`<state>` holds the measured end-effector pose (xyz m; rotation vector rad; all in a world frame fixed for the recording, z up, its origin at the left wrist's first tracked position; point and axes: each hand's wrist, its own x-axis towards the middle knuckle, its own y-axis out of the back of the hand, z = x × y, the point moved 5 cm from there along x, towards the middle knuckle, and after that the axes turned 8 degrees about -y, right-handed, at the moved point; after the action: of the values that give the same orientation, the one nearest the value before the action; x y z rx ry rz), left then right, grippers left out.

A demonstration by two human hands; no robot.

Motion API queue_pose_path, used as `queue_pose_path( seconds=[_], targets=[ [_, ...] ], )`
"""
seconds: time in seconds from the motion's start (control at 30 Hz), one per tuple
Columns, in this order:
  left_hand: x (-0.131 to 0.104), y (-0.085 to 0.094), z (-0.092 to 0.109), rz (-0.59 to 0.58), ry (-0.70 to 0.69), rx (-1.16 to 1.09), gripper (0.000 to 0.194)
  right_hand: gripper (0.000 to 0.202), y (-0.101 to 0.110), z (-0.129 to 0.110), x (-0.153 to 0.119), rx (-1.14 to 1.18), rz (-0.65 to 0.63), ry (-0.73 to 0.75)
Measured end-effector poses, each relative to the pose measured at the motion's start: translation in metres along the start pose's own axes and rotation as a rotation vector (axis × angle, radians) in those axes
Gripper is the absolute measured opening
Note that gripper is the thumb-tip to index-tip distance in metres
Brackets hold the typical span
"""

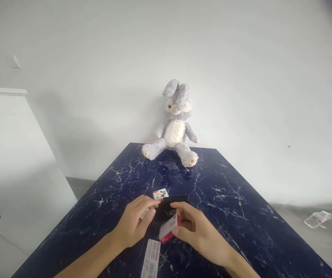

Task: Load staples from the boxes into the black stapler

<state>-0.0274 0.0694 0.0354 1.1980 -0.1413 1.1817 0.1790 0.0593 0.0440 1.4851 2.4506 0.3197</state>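
Observation:
My right hand (193, 227) grips a small red and white box (169, 228) between thumb and fingers, above the blue marbled table (220, 185). To its left, my left hand (138, 220) is closed with thumb and fingers near each other; a small whitish item (144, 213) shows between them, partly hidden. Beyond both hands lies a black object (175, 200) with an orange end by my left fingertips. Just behind it sits a white box with a red corner (160, 194). A long white printed box (151, 258) rests at the near edge of view.
A grey and white plush rabbit (174, 133) sits at the table's far end against the wall. A white cabinet (15, 154) stands on the left. Clear plastic bottles (322, 219) lie on the floor at right.

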Motion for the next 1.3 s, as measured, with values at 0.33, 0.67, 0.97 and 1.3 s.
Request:
queue_pose_path(
  seconds=[0.33, 0.67, 0.97, 1.3],
  targets=[
    [-0.004, -0.001, -0.006, 0.023, 0.071, -0.036, 0.026, 0.045, -0.041, -0.013, -0.007, -0.583, -0.012, 0.335],
    [-0.004, 0.001, -0.005, 0.055, 0.111, -0.068, 0.027, 0.039, -0.062, 0.000, 0.001, -0.558, -0.020, 0.431],
    [-0.013, -0.012, -0.004, 0.059, 0.300, -0.408, 0.039, 0.055, -0.034, -0.007, -0.005, -0.461, 0.075, 0.301],
    [-0.007, -0.010, -0.004, 0.020, 0.241, -0.102, 0.025, 0.024, -0.062, 0.021, 0.012, -0.680, 0.165, 0.065]
  ],
)
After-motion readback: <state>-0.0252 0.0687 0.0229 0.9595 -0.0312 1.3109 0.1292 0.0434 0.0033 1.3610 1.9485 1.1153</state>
